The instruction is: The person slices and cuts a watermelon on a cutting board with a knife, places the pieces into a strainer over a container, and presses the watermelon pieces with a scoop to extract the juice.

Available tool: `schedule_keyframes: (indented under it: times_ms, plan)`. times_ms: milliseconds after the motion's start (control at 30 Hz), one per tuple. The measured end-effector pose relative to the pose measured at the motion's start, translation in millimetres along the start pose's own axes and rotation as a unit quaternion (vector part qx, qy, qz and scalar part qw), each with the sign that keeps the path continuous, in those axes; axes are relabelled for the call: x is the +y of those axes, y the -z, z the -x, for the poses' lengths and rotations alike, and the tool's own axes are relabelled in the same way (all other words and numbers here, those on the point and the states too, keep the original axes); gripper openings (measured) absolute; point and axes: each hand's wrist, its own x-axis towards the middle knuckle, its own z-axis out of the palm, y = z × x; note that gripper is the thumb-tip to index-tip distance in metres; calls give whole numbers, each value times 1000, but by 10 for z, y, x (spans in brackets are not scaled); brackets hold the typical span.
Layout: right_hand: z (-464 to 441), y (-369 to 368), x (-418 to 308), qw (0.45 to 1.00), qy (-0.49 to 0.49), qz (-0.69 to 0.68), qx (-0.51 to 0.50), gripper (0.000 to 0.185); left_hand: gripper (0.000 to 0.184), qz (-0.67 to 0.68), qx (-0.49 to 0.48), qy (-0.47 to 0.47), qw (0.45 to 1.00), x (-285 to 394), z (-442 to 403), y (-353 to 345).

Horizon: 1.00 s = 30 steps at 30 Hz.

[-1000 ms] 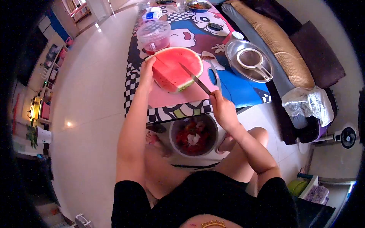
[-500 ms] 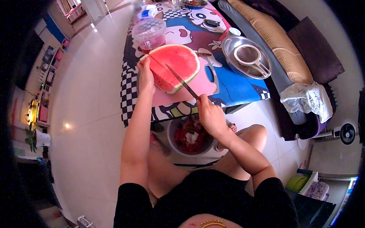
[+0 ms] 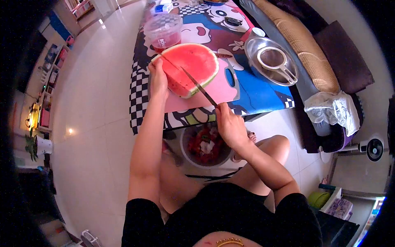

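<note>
A large cut piece of watermelon [image 3: 193,61], red face up, rests on a pink cutting board [image 3: 218,90]. My left hand [image 3: 158,76] grips its left edge, with the fingertips partly hidden by the fruit. In my right hand [image 3: 228,123] is the handle of a knife [image 3: 201,88]. The blade points up and left, its tip at the red flesh, and a thin cut line runs across the left part of the melon. Behind the melon stands a clear plastic tub [image 3: 163,33] with red content.
A steel bowl [image 3: 253,68] with a strainer [image 3: 272,58] stands at the table's right. Below the front edge is a bin [image 3: 185,154] of red scraps, between my legs. A patterned cloth covers the table [image 3: 263,96]; a sofa [image 3: 306,68] lies right, a fan [image 3: 373,149] beyond it.
My right hand and the knife have moved left and a little toward me, with the blade tip further left on the melon. My left hand still holds the melon's edge.
</note>
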Motion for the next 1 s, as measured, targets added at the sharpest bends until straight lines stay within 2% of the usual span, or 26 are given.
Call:
schedule_keyframes:
  times_ms: [133,433,633,733,1000]
  plan:
    - [0,-58,54,999,17,-9,29,18,48,-4,3,-4,1000,-27,-40,15]
    - [-34,-62,20,996,-11,66,-58,15,50,-8,5,3,1000,-78,-59,26]
    - [-146,-266,60,996,22,78,-41,14,52,-33,11,-22,999,-122,-75,51]
    - [-205,-360,74,997,26,45,-63,18,51,-55,14,-35,998,-176,-135,79]
    - [-411,-403,-131,992,29,93,-80,16,52,-112,31,-36,993,-220,-170,137]
